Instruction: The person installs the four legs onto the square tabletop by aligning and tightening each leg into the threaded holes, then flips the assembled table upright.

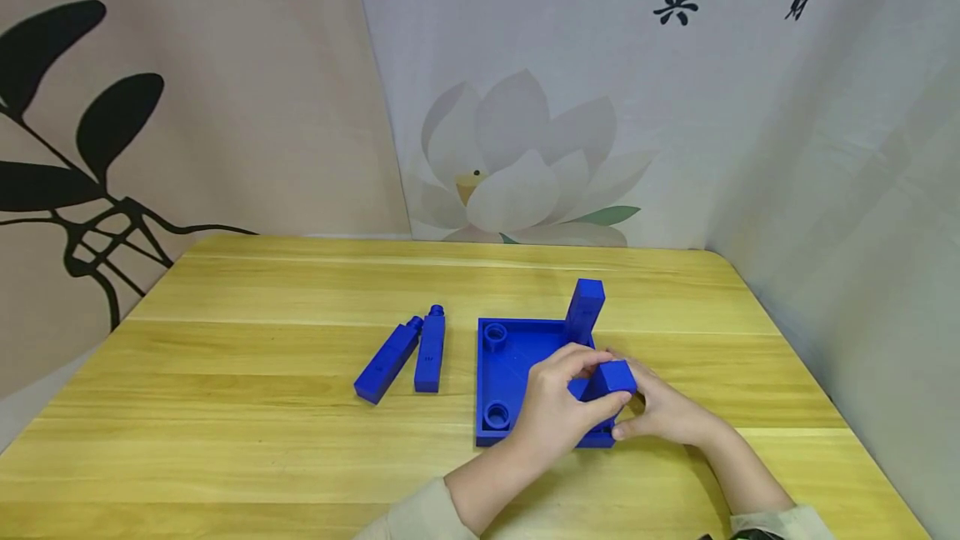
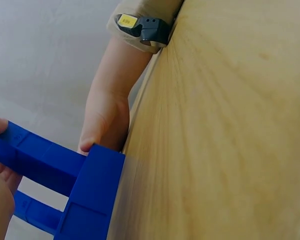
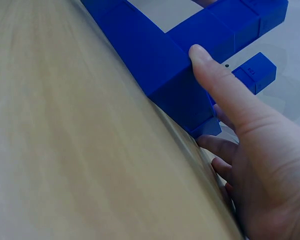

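Observation:
A shallow square blue tray lies on the table, with round sockets in its left corners. At its near right corner, the left hand grips an upright blue square leg near the top, thumb in front and fingers behind. The right hand holds the tray's near right corner; in the right wrist view its thumb presses the corner by the leg's foot. A second leg stands at the far right corner, leaning slightly. The foot of the gripped leg is hidden behind the left hand in the head view.
Two more blue legs lie on the wooden table left of the tray, their round narrow ends pointing away. A printed cloth hangs behind the table's far edge.

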{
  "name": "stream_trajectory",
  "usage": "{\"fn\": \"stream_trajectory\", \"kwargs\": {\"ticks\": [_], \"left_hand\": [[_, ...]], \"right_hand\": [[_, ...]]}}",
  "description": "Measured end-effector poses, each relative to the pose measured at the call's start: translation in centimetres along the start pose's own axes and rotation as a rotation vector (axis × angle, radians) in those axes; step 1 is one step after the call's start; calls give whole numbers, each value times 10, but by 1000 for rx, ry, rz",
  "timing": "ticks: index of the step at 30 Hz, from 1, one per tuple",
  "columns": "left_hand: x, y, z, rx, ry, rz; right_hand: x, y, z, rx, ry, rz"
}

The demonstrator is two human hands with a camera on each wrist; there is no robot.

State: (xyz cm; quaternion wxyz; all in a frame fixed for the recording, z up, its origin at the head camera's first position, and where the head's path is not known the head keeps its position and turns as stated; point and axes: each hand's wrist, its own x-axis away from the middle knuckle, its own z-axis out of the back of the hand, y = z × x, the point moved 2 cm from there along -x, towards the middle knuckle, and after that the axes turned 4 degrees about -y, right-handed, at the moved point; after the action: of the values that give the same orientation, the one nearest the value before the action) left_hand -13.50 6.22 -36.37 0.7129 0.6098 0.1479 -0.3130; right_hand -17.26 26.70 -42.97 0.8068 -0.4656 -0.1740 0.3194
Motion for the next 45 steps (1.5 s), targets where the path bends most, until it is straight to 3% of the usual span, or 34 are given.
{"fn": "stream_trajectory", "kwargs": {"ticks": [17,27,38,45], "left_hand": [[-1,-6,2,79,-68,-24],[0,-3,2,-61,-74,-24],[0,0,1,-36,-19,30],[-1,-1,2,-7,-7,22]], "right_hand": [[1,0,0,47,25,-14],[1,0,0,14,3,-9],[0,-1,0,7,17,-38],[-1,-2,0,12,14,-19]]}}
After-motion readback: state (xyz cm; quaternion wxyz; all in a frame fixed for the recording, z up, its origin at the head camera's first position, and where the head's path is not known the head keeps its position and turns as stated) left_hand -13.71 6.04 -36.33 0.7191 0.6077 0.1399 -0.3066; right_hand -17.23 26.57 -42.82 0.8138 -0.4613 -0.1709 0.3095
